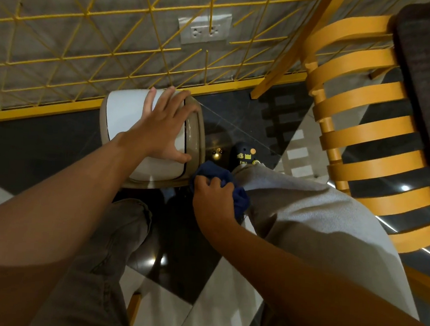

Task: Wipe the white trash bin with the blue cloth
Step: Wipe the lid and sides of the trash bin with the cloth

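Dark floor [43, 146]: left hand [160, 130] spread flat on white trash bin [125, 114]; right hand [213, 198], at 5 o'clock, clamps blue cloth [214, 174] against its rim. Wiping apparently underway.

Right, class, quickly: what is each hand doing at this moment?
Left hand: open, fingers spread flat on the white trash bin.
Right hand: closed, gripping the blue cloth.

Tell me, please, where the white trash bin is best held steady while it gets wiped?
On its flat lid, pressing down from above, as the left hand does: the white trash bin stands upright, so its broad top takes a spread palm.
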### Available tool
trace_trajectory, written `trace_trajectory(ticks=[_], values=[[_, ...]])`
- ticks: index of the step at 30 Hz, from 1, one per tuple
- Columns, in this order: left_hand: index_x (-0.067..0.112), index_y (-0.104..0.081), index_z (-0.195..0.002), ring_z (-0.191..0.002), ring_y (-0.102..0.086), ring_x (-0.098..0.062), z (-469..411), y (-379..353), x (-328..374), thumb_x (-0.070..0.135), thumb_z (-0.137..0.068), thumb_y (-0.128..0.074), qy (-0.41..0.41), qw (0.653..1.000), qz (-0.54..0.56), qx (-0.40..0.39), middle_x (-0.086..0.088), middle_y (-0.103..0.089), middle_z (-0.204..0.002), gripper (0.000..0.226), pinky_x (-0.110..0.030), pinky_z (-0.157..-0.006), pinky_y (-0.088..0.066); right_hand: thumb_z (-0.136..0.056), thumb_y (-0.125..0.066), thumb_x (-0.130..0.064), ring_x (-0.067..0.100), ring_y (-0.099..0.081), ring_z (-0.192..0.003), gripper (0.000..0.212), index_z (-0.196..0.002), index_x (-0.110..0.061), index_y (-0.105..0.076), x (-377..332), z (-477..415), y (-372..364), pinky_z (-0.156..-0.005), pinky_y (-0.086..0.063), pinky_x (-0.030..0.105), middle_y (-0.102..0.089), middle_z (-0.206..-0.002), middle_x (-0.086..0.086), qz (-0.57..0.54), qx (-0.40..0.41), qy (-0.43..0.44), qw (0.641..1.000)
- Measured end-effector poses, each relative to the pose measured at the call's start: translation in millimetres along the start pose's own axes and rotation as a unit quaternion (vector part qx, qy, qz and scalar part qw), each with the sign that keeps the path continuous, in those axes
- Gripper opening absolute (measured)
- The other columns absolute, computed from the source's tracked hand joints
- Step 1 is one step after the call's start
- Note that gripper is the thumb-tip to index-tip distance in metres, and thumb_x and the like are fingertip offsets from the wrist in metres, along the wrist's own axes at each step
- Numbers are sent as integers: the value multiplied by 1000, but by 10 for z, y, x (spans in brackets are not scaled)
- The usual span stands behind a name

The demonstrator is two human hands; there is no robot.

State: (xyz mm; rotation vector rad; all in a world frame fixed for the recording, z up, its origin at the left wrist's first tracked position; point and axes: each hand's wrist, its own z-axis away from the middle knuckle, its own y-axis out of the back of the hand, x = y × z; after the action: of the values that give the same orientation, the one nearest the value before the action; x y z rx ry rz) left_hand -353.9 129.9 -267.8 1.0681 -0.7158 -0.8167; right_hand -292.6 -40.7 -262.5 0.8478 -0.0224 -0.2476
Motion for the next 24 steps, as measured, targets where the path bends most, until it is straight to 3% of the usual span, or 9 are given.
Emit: trace_trajectory(ticks=[5,14,21,24], values=[[18,-17,-145,-144,1,-33,3,9,19,64,-62,-67,0,1000,-1,1,-9,-7,-156,107,-57,-112,4,-91,-54,-23,37,-32,-130,58,-142,-8,-30,-79,13,14,-103,-34,49,-26,-144,14,90,-18,44,995],[19,-16,-145,-144,3,-33,11,34,19,64,-62,-67,9,1000,3,-11,-9,-5,-156,107,-56,-113,5,-90,-55,-18,34,-38,-125,50,-136,-7,-39,28,-35,67,-97,-38,45,-33,-137,13,98,0,30,995],[18,-15,-145,-144,4,-33,11,25,0,65,-63,-66,9,1000,3,-9,-9,-4,-157,107,-57,-112,6,-92,-50,-17,34,-40,-125,50,-140,-15,-32,344,-269,253,-98,-39,47,-35,-141,8,-32,10,11,999],[20,-16,-145,-144,4,-32,39,29,-7,64,-63,-67,3,1000,21,-8,-7,-5,-156,106,-56,-112,7,-91,-50,-15,33,-48,-119,41,-132,-12,-45,518,-441,327,-95,-41,39,-45,-133,14,-193,-10,-22,981]])
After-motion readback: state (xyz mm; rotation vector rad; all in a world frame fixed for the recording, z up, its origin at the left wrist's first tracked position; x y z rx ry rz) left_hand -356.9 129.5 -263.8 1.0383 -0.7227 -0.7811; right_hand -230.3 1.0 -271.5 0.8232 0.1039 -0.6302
